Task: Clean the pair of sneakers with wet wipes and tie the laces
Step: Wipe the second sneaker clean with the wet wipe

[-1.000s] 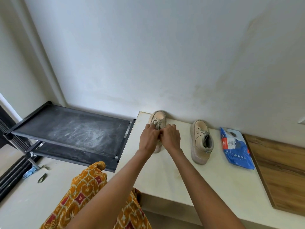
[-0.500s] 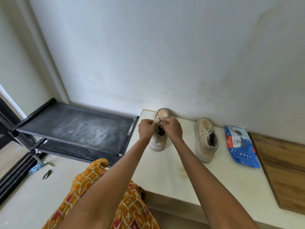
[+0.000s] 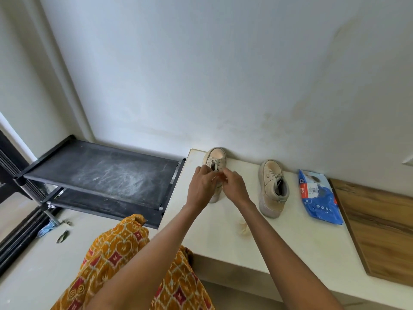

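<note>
Bare ledge (image 3: 225,247) between sneakers; wall (image 3: 223,86) blocks behind.

Both forearms are bare to the edge of the picture, with no sleeve, watch or bangle showing, and the left hand (image 3: 201,186) and right hand (image 3: 235,186) wear no rings. Below the left forearm hangs a mustard-orange garment (image 3: 125,260) printed with cream scrolls and red diamonds.

Two beige lace-up canvas sneakers stand upright, toes toward the wall: left sneaker (image 3: 215,158) with loose laces (image 3: 216,163), right sneaker (image 3: 271,186) well apart. Beyond it lies a flat blue wet-wipes pack (image 3: 318,198).
</note>
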A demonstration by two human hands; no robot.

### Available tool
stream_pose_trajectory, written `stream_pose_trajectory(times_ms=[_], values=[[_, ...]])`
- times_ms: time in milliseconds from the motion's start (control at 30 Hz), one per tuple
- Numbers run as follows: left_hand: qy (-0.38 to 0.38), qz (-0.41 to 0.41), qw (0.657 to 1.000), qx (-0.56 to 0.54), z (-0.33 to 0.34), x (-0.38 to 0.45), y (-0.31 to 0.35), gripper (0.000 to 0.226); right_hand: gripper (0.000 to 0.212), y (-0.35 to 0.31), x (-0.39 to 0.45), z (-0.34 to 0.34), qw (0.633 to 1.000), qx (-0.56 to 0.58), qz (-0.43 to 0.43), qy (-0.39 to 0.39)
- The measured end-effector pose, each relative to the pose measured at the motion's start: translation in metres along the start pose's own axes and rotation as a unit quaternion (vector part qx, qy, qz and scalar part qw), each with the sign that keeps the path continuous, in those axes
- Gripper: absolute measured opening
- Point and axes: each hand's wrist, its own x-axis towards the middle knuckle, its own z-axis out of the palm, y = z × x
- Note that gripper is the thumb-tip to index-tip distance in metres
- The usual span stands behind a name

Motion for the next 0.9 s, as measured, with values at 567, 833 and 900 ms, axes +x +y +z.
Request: stream_pose_trajectory(times_ms=[567, 833, 900], values=[[-0.166, -0.002, 0.969, 0.181, -0.011, -0.02, 0.02, 0.021, 0.047, 0.051, -0.125, 0.004, 0.947, -0.133, 0.291, -0.025], [-0.109, 0.137, 0.962, 0.21, -0.063, -0.055, -0.034, 0.004, 0.021, 0.052, -0.12, 0.009, 0.959, -0.115, 0.257, 0.022], [-0.108, 0.133, 0.963, 0.206, -0.072, -0.06, -0.045, 0.007, 0.018, 0.038, -0.111, 0.013, 0.966, -0.06, 0.242, 0.067]])
